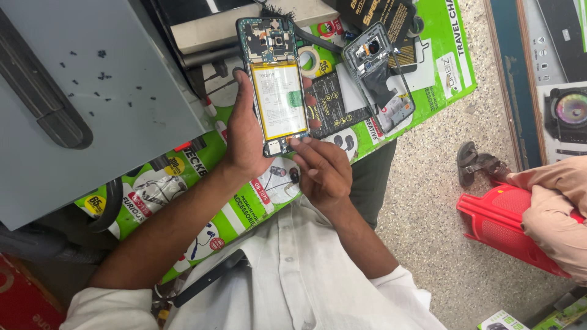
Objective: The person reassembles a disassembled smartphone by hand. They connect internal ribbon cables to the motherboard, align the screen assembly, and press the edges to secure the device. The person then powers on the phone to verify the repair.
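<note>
My left hand (244,137) grips an opened smartphone (278,85) by its left edge, back side up, with the white battery and the green circuit board exposed. My right hand (321,171) touches the phone's bottom end with pinched fingertips; whether they hold a small part I cannot tell. The phone's removed back frame (379,76) lies to the right on a green printed sheet (440,67).
A grey tray (92,110) with several tiny black screws sits at the left. A tape roll (313,60) and a black packet (379,18) lie near the phone. Another person's arm (550,201) rests by a red plastic stool (507,226) on the speckled floor.
</note>
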